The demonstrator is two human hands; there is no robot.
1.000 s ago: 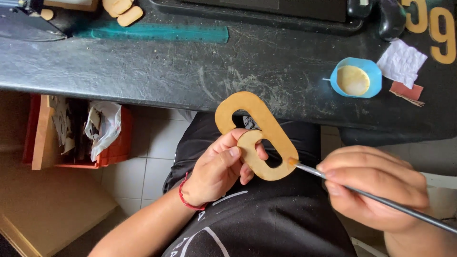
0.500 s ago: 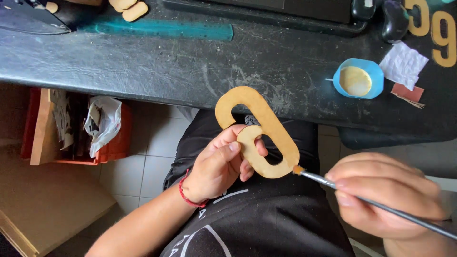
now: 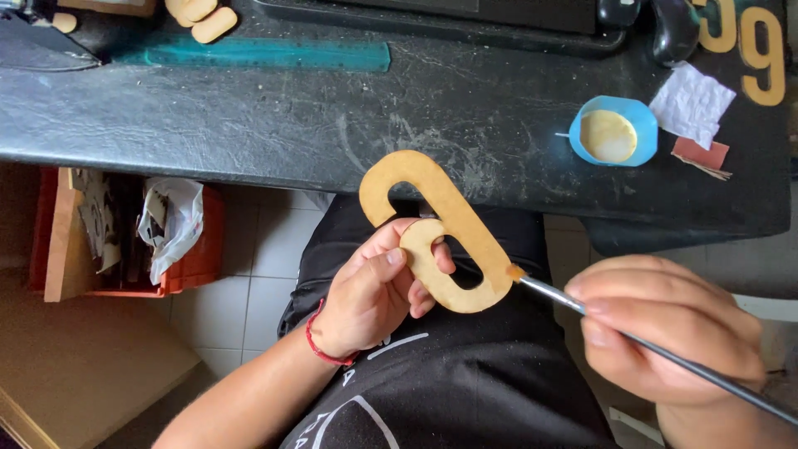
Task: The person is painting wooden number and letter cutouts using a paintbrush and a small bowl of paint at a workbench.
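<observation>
I see a dark, scuffed table (image 3: 249, 116) above pale floor tiles (image 3: 249, 291), with an orange crate (image 3: 187, 266) and brown cardboard (image 3: 75, 366) beneath, in soft light.

At frame centre the left hand (image 3: 370, 295) pinches a tan wooden cutout (image 3: 449, 233) below the dark bench (image 3: 249, 116). The right hand (image 3: 665, 333), lower right, touches a thin brush (image 3: 582, 308) to the cutout's edge.

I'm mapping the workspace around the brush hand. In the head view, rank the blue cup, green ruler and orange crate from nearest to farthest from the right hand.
From the right hand:
1. Blue cup, directly above on the desk.
2. Green ruler, far upper left.
3. Orange crate, far left, under the desk.
</observation>
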